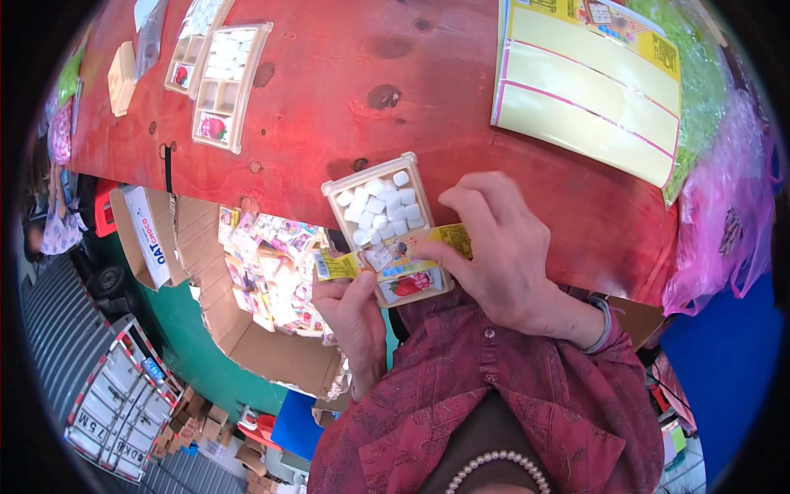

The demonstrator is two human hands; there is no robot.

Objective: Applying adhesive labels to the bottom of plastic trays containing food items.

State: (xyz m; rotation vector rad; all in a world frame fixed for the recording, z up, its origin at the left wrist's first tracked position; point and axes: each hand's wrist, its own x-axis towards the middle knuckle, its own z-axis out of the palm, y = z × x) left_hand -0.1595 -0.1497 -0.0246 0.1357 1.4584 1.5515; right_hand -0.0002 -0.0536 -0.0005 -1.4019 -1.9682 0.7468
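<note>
A clear-covered tray [417, 212] of small white sweets sits at the table's near edge, tilted. Its lower compartment shows a picture of a red strawberry. Across its middle lies a yellow printed label strip [459, 237], both ends reaching past the tray's sides. My left hand [355, 319] grips the tray's lower left side, thumb on top by the strip's left end. Over the right side is my right hand [506, 255], thumb laid on the strip and the other fingers bent and apart from it.
Yellow label sheets [588, 103] lie at the far right beside a pink plastic bag [712, 222]. Similar filled trays [233, 86] stand at the far left. Below the table edge, an open cardboard box [251, 350] holds many small packets [276, 267]. A truck [123, 412] is at lower left.
</note>
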